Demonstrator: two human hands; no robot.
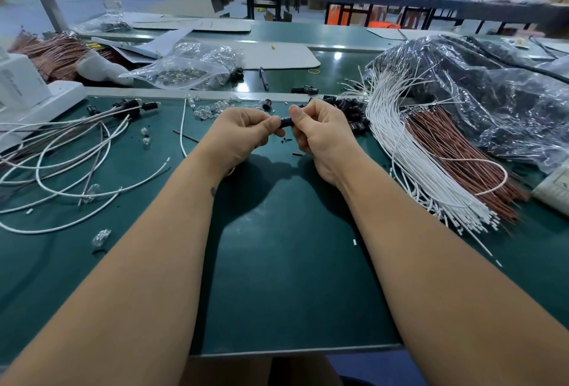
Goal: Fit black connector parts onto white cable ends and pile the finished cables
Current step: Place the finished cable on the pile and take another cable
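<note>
Pinching a short black cylindrical connector (pixel 286 122) between left hand (pixel 243 134) and right hand (pixel 320 136).

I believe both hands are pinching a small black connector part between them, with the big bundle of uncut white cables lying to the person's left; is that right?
Not quite: the head view shows the big bundle of white cables lying to the person's right. The left hand and right hand do pinch the small black connector part between them.

Head view — down, close over bench (pixel 292 262)
</note>
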